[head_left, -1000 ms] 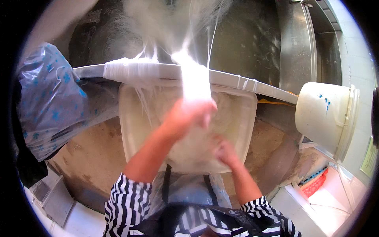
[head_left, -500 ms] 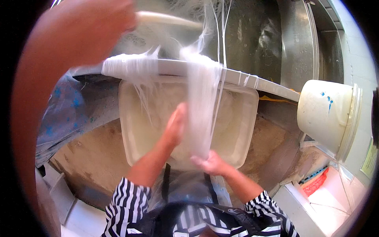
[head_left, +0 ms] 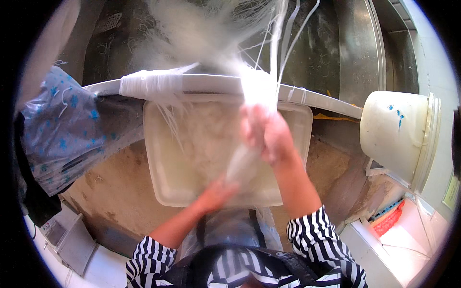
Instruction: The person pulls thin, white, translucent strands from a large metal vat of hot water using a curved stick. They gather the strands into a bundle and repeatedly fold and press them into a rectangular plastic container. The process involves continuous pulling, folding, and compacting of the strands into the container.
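A thick bundle of fine white strands (head_left: 259, 86) hangs over the pale rim of a metal basin. Their exact kind is unclear. My right hand (head_left: 269, 134) is closed around the bundle just below the rim. Lower and to the left, my left hand (head_left: 218, 193) closes on the bundle's lower end, blurred by motion. Both hands are above a white rectangular tub (head_left: 153, 158) holding cloudy contents. A second, shorter bundle of white strands (head_left: 151, 84) drapes over the rim to the left, its loose ends dangling into the tub.
Behind the rim lies the metal basin (head_left: 317, 62), with a blurred tangle of white strands (head_left: 192, 29). A white bucket (head_left: 394, 137) lies on its side at right. At left stands a person in a blue-patterned clear apron (head_left: 72, 120).
My right hand has risen to the bundle's upper part, while my left has dropped onto its lower end. The other person's arm has withdrawn from the upper left.
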The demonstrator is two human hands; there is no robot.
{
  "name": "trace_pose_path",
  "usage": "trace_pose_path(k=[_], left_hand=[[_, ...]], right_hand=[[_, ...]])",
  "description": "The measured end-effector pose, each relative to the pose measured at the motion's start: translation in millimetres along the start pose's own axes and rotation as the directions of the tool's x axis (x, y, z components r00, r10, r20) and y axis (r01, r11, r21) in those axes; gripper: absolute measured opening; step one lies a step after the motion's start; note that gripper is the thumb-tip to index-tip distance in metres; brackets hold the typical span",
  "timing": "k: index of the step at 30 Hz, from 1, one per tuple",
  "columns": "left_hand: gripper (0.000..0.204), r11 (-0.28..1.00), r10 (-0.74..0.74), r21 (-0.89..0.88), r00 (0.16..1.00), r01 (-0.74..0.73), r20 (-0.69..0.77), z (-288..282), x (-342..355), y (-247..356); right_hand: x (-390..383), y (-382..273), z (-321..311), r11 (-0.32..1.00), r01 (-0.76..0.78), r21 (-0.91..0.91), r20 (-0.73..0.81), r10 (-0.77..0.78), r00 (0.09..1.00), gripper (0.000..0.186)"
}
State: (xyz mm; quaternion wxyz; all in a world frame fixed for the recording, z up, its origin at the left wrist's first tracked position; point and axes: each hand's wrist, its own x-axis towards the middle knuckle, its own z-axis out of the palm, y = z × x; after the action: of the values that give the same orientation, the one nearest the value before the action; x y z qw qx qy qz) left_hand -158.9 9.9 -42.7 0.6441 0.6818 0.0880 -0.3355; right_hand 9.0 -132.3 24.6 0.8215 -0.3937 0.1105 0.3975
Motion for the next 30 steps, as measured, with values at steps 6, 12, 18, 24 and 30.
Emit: trace_pose_path(k=[6, 12, 18, 24, 30], left_hand=[[0.038, 0.684, 0.09, -0.725, 0.995, -0.085, -0.031, -46.1, 87.4, 78.1], [0.029, 0.949, 0.146, -0.299, 0.979, -0.098, 0.144, -42.9, 74.2, 130.7], [0.035, 0.999, -0.037, 0.039, 0.993, 0.033, 0.109, -24.5, 5.0, -3.9], [0.045, 0.801, 0.163, -0.558, 0.976, -0.218, -0.147, -62.2, 79.1, 63.2], [0.03, 0.873, 0.078, -0.488, 0.992, -0.022, 0.094, -55.8, 84.4, 120.2]], right_hand=[[-72.6, 133.8, -11.3, 0.679, -0.183, -0.711, -0.143, 0.116, 0.983, 0.031], [-55.5, 93.6, -70.4, 0.908, 0.026, -0.418, -0.468, -0.24, 0.851, 0.041], [14.9, 19.7, 8.4, 0.999, 0.01, 0.052, -0.079, -0.005, 0.997, 0.04], [-40.4, 129.2, -7.9, 0.812, -0.1, -0.574, -0.175, -0.003, 0.985, 0.031], [-52.3, 140.1, -56.3, 0.393, -0.298, -0.87, -0.428, -0.301, 0.852, 0.034]])
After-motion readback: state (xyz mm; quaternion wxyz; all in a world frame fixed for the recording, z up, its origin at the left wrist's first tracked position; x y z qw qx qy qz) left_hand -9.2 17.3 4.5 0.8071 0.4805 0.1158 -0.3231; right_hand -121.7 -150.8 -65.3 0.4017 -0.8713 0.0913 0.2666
